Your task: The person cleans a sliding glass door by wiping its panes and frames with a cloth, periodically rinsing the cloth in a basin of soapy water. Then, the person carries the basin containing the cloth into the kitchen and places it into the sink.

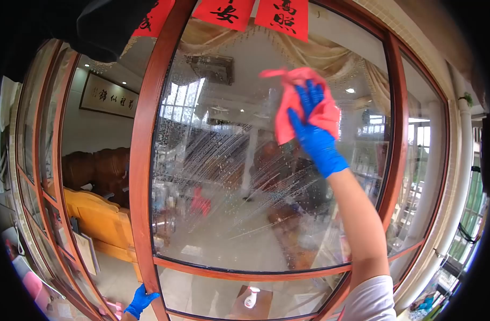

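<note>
My right hand (312, 128), in a blue rubber glove, presses a pink cloth (327, 115) against the upper right part of a large glass pane (223, 224). One corner of the cloth sticks out to the left. Wet streaks and droplets cover the glass to the left of and below the cloth. Low on the left, my left hand (141, 301), also gloved in blue, grips the edge of the reddish-brown door frame (143, 176); part of its fingers is hidden.
Red paper strips with black characters (281, 16) hang across the top. Through the opening at left stand a wooden bench (98, 219) and a framed sign (108, 95). A white spray bottle (251, 297) shows in the lower pane. A white pipe (463, 144) runs down the right.
</note>
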`<state>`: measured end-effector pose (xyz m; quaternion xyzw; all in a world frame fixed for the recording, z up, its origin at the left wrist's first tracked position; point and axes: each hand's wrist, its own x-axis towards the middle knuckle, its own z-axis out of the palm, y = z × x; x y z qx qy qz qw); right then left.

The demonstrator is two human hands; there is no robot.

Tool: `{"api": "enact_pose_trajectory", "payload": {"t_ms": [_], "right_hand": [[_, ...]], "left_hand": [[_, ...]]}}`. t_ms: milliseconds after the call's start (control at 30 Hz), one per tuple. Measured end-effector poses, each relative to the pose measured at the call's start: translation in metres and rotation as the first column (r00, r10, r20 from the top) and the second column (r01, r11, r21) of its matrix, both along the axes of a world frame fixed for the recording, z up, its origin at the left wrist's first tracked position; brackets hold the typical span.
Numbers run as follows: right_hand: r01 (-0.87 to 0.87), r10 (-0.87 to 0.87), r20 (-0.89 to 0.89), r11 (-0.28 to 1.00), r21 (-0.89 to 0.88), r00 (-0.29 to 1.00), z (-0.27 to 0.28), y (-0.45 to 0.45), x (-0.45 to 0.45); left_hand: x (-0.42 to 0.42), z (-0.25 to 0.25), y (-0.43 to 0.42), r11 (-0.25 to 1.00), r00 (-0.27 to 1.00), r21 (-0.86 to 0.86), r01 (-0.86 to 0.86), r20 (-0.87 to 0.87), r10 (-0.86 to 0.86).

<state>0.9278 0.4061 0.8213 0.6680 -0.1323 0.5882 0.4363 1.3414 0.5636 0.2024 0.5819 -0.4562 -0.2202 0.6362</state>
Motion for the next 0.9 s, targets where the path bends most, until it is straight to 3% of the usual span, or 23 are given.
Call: {"api": "enact_pose_trajectory", "payload": {"t_ms": [33, 67, 167, 233, 267, 333, 433, 500, 533, 567, 600, 633, 667, 700, 767, 800, 867, 900], "right_hand": [[-0.148, 0.146, 0.094, 0.989, 0.014, 0.985, 0.034, -0.028, -0.043], [-0.083, 0.084, 0.211, 0.996, -0.014, 0.974, 0.061, -0.051, -0.087], [0.301, -0.319, 0.502, 0.946, 0.119, 0.804, 0.121, -0.1, -0.188], [0.307, -0.448, 0.673, 0.894, 0.326, 0.588, 0.124, -0.068, -0.125], [0.27, -0.367, 0.683, 0.93, 0.25, 0.631, 0.131, -0.067, -0.089], [0.317, -0.259, 0.585, 0.948, 0.003, 0.768, 0.111, -0.03, 0.015], [0.094, -0.063, 0.292, 0.991, -0.092, 0.954, 0.041, 0.031, 0.153], [-0.023, 0.022, -0.02, 0.999, -0.028, 1.0, -0.016, 0.058, 0.208], [-0.627, 0.673, -0.145, 0.732, 0.267, 0.725, -0.054, 0.05, 0.246], [-0.793, 0.894, -0.116, 0.438, 0.423, 0.432, -0.068, 0.047, 0.249], [-0.836, 0.996, -0.028, 0.087, 0.542, 0.086, -0.082, 0.045, 0.252], [-0.698, 0.894, -0.166, 0.432, 0.572, 0.417, -0.082, 0.048, 0.22], [-0.446, 0.666, -0.313, 0.71, 0.546, 0.677, -0.077, 0.052, 0.183], [-0.569, 0.797, -0.167, 0.544, 0.616, 0.581, -0.068, 0.057, 0.142], [-0.502, 0.579, -0.084, 0.761, 0.411, 0.811, -0.046, 0.021, 0.067], [-0.107, 0.102, 0.045, 0.985, 0.135, 0.994, -0.031, -0.004, 0.016], [0.044, -0.055, 0.349, 0.998, 0.041, 0.935, -0.011, -0.045, -0.084], [-0.097, 0.053, 0.428, 0.992, 0.082, 0.902, -0.015, -0.041, -0.12]], "left_hand": [[-0.004, 0.004, 0.002, 1.0, 0.999, 0.007, -0.024, 0.036, 0.023], [-0.006, 0.007, 0.004, 0.999, 0.997, 0.015, -0.045, 0.071, 0.044], [-0.003, 0.004, 0.003, 0.999, 0.998, 0.052, -0.011, 0.061, 0.008], [-0.002, 0.005, 0.006, 0.997, 1.0, 0.076, 0.02, -0.016, -0.019], [-0.002, 0.01, 0.006, 0.993, 0.996, 0.112, -0.022, 0.087, 0.012], [0.0, 0.015, 0.003, 0.988, 0.979, 0.144, -0.059, 0.203, 0.029], [0.002, 0.008, 0.005, 0.99, 0.978, 0.13, -0.055, 0.206, 0.027], [-0.001, 0.008, 0.004, 1.0, 0.997, 0.023, 0.015, 0.078, -0.017], [0.001, 0.004, 0.002, 1.0, 0.998, 0.001, 0.017, 0.061, -0.017], [0.0, 0.003, 0.0, 1.0, 0.998, 0.005, 0.016, 0.065, -0.016], [0.001, 0.001, 0.001, 1.0, 0.998, 0.015, -0.003, 0.062, 0.002], [0.002, -0.002, 0.002, 1.0, 0.998, 0.018, -0.023, 0.052, 0.022], [0.002, -0.003, 0.002, 0.999, 0.999, 0.017, -0.027, 0.048, 0.026], [0.002, -0.004, 0.001, 0.999, 0.997, 0.003, -0.037, 0.062, 0.036], [0.002, -0.008, -0.002, 0.999, 0.997, -0.009, -0.037, 0.071, 0.038], [0.004, -0.011, -0.004, 0.999, 0.998, -0.032, -0.018, 0.061, 0.02], [0.004, -0.014, -0.002, 0.999, 0.999, -0.047, -0.002, 0.05, 0.004], [0.002, -0.014, -0.003, 0.999, 0.998, -0.042, -0.021, 0.05, 0.023]]}}
